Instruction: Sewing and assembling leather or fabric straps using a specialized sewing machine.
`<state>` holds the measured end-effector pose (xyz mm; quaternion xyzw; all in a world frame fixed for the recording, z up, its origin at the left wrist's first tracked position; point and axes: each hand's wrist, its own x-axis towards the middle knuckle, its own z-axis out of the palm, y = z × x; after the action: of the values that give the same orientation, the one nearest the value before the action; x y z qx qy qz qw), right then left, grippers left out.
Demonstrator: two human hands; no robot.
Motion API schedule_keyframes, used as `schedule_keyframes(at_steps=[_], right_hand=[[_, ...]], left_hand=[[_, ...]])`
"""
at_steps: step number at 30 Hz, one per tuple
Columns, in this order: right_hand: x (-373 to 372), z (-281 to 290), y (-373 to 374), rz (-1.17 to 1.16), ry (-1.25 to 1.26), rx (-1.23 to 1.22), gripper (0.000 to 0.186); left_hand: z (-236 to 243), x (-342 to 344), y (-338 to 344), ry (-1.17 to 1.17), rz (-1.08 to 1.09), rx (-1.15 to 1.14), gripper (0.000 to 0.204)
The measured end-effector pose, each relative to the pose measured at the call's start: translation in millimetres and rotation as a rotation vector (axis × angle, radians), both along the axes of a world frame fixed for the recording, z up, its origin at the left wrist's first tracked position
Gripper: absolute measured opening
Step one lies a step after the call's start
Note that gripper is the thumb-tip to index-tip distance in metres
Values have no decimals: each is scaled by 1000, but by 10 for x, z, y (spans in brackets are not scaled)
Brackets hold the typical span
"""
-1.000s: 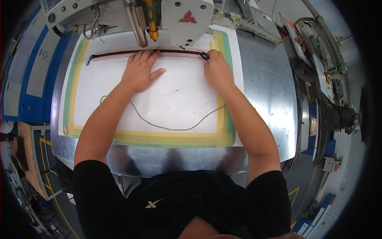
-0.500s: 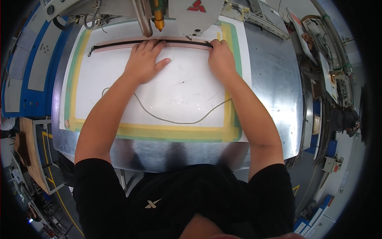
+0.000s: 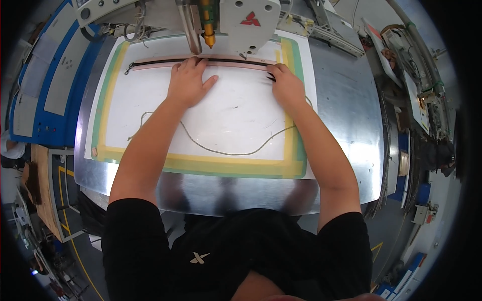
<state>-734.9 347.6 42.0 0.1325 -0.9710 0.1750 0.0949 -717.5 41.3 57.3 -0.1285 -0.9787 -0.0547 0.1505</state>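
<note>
A long black zipper-like strip [image 3: 236, 63] lies along a pale pink band [image 3: 223, 59] on a taped white sheet [image 3: 231, 120], with a small metal pull [image 3: 128, 69] at its left end. My left hand [image 3: 191, 83] lies over the strip, fingers out flat and thumb apart. My right hand [image 3: 288, 90] is closed at the strip's right end; dark forked ends [image 3: 271, 77] stick out beside its thumb, partly hidden. A thin cord [image 3: 226, 152] lies loosely across the sheet below my hands.
Above the strip hangs a machine head with a brass nozzle [image 3: 209, 37] and white plate [image 3: 248, 22]. The sheet sits on a metal table [image 3: 344, 140]. A blue cabinet [image 3: 45, 100] stands left, a wooden bench [image 3: 47, 190] lower left, more equipment [image 3: 422, 90] right.
The dark forked ends at my right hand have come down off the line of the strip. My left hand stays spread on the strip. The whole view has shifted slightly.
</note>
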Motion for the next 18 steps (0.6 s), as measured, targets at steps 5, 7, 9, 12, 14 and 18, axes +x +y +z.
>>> schedule_keyframes(at_steps=[5,7,9,12,14,18], right_hand=[[69,64,-21,-64,-12,-3,41],[63,69,-27,-71,-33,6,40],[59,91,-37,-72,-27,11,40],[29,72,130,-90,-62,42,44],[34,58,307,-110,-59,41,47],[21,31,670,-142,-47,48,47]], left_hand=[[1,-1,79,8,43,-28,60],[20,8,85,-39,38,-21,61],[49,33,35,-39,49,-33,61],[84,-12,-48,-97,74,-20,62],[161,-17,-264,-148,167,-38,63],[63,-30,-727,-53,228,-124,64]])
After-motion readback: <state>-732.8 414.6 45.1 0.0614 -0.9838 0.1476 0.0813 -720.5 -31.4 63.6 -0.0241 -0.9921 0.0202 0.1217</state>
